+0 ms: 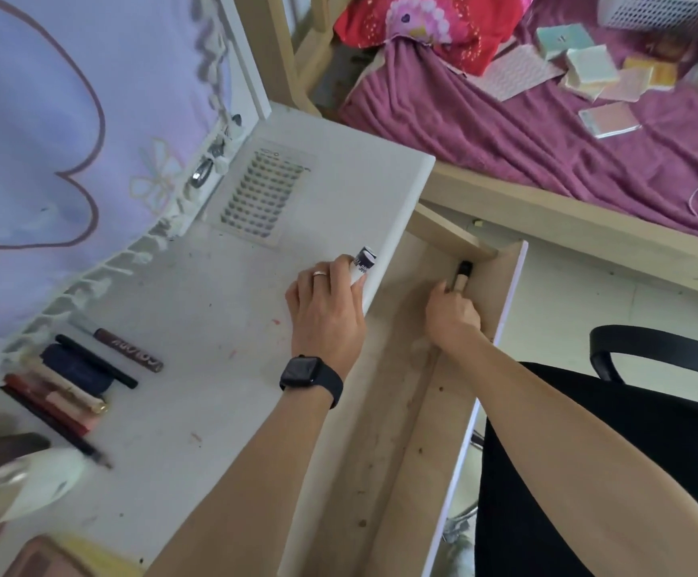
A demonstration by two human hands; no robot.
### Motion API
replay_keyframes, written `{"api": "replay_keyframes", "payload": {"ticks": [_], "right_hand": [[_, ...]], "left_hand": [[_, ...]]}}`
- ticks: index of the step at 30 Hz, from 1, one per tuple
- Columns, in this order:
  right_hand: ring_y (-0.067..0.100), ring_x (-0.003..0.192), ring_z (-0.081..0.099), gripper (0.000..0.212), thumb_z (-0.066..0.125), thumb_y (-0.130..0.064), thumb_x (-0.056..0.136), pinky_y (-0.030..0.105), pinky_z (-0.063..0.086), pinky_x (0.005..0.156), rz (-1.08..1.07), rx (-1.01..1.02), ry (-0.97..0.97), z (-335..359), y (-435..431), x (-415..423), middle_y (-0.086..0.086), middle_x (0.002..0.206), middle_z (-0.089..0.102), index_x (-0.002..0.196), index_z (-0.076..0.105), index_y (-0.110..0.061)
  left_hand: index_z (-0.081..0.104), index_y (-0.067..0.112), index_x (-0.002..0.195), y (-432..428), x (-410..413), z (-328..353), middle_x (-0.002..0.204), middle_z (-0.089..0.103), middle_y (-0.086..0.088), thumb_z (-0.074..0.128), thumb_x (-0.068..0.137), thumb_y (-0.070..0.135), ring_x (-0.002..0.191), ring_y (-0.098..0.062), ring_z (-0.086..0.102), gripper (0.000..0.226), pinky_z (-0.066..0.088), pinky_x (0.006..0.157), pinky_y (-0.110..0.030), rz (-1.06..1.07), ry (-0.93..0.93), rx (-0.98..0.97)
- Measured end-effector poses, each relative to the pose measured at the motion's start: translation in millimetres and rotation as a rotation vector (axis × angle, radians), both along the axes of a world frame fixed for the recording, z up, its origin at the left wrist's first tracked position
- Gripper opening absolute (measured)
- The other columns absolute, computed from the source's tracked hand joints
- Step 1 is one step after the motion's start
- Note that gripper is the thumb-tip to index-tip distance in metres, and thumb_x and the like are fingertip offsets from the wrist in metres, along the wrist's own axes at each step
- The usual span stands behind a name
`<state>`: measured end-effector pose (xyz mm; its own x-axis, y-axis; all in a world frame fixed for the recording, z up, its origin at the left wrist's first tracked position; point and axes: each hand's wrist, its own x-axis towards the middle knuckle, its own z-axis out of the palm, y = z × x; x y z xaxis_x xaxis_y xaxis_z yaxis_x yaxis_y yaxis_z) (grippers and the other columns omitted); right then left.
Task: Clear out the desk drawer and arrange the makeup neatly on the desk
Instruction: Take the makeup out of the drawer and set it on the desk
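White and scuffed, the desk [214, 285] has its pale wooden drawer [401, 410] pulled open under the front edge. A clear lash tray [261, 193] lies flat near the desk's far corner, close to the back edge. Along the back edge toward the near end, a row of makeup [76, 376] lies side by side: a brown gloss tube, a black pencil, a navy compact, and pink and red sticks. The left grip [326, 310], with a black watch [309, 374] on its wrist and a ring [320, 273] on one finger, rests at the desk's front edge, fingers curled round a white tube [361, 264] with a black-and-white cap that points toward the far corner. The right grip [453, 314] reaches into the drawer's far corner, fingers closed on a small beige stick [463, 274] with a black cap, just beside the drawer's front panel.
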<state>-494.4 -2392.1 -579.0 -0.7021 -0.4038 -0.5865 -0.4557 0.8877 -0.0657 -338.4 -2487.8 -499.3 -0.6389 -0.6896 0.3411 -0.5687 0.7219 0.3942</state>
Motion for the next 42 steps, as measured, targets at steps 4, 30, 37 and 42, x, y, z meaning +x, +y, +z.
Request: {"api": "replay_keyframes", "payload": {"ticks": [4,30,37,42], "right_hand": [[0.031,0.096,0.063,0.044,0.044,-0.029,0.102,0.036,0.049,0.071,-0.226,-0.345,-0.245,15.7,10.3,6.6,0.01,0.11,0.062,0.141,0.037,-0.01],[0.018,0.072,0.056,0.037,0.075,-0.02,0.091,0.034,0.056,0.076,-0.393,-1.103,-0.944,168.8,41.0,125.0,0.001,0.082,0.063,0.124,0.065,-0.033],[0.013,0.061,0.056,0.03,0.074,-0.023,0.091,0.026,0.058,0.067,-0.228,-0.983,-0.88,170.0,-5.2,161.8,-0.005,0.077,0.066,0.117,0.068,-0.035],[0.008,0.068,0.065,0.033,0.072,-0.024,0.09,0.026,0.056,0.063,-0.07,-0.891,-0.633,149.8,-81.0,186.7,-0.002,0.096,0.072,0.122,0.063,-0.03]], "left_hand": [[0.058,0.008,0.111,-1.4,-0.5,2.9,0.093,0.065,-0.009,0.043,0.1,0.027,0.092,-0.033,0.054,0.027,0.04,0.082,-0.042,0.011,0.006,0.039],[0.078,0.02,0.097,36.1,107.9,97.0,0.092,0.077,-0.002,0.072,0.092,0.031,0.081,-0.02,0.074,0.013,0.057,0.073,-0.024,0.036,0.333,1.338],[0.075,0.03,0.092,26.0,161.4,105.0,0.085,0.076,0.013,0.068,0.089,0.051,0.069,-0.011,0.074,0.023,0.05,0.056,-0.017,0.277,0.359,1.169],[0.069,0.031,0.099,19.8,211.4,108.2,0.085,0.076,0.016,0.057,0.094,0.057,0.064,-0.012,0.072,0.029,0.044,0.057,-0.006,0.483,0.428,1.173]]}}
